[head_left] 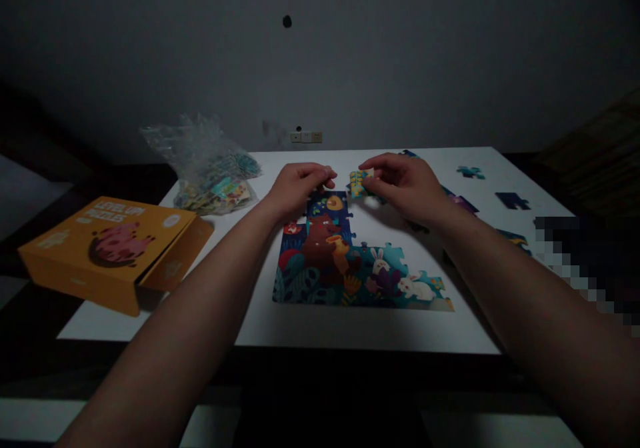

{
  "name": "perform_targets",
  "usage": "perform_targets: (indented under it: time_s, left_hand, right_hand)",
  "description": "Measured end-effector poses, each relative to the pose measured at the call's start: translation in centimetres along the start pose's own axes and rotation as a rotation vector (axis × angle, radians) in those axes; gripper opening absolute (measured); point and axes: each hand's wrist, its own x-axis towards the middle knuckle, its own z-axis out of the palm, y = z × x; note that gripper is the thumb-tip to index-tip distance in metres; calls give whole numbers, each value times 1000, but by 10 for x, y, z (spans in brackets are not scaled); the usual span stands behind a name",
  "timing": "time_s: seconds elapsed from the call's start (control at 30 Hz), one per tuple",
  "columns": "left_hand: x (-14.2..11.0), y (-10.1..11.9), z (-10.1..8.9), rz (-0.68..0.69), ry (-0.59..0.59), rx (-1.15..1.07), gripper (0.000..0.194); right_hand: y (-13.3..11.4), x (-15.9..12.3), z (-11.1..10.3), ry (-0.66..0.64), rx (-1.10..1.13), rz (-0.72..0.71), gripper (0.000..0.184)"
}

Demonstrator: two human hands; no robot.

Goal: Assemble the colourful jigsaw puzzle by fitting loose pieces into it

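A partly joined colourful puzzle (350,261) with a bear and rabbits lies on the white table (350,331). My right hand (407,185) pinches a small yellow and blue puzzle piece (359,183) just above the puzzle's upper edge. My left hand (300,188) hovers beside it at the puzzle's top left corner, fingers curled and close to the dark blue pieces there; whether it grips a piece is unclear.
An orange puzzle box (113,248) overhangs the table's left edge. A clear plastic bag (207,168) of loose pieces lies at the back left. Loose pieces (511,200) are scattered on the right. A wall socket (306,137) sits behind the table.
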Motion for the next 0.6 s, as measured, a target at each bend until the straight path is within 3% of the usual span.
perform_targets:
  time_s: [0.1, 0.2, 0.3, 0.4, 0.5, 0.6]
  left_hand:
    - [6, -9, -8, -29, 240, -11, 23]
    - [11, -17, -15, -74, 366, -70, 20]
    - [12, -21, -15, -86, 362, -133, 22]
    - [10, -24, -11, -80, 282, -92, 25]
    - [7, -29, -9, -80, 215, -55, 25]
    - [6, -34, -10, -71, 206, -40, 26]
  right_hand:
    - [8, 5, -19, 37, -72, 92, 23]
    - [25, 11, -49, 21, -361, 106, 16]
    - [44, 14, -79, -76, -636, 165, 28]
    - [55, 13, -97, -116, -713, 290, 34]
    - [53, 9, -100, -132, -748, 421, 38]
    - [44, 7, -97, -166, -719, 453, 34]
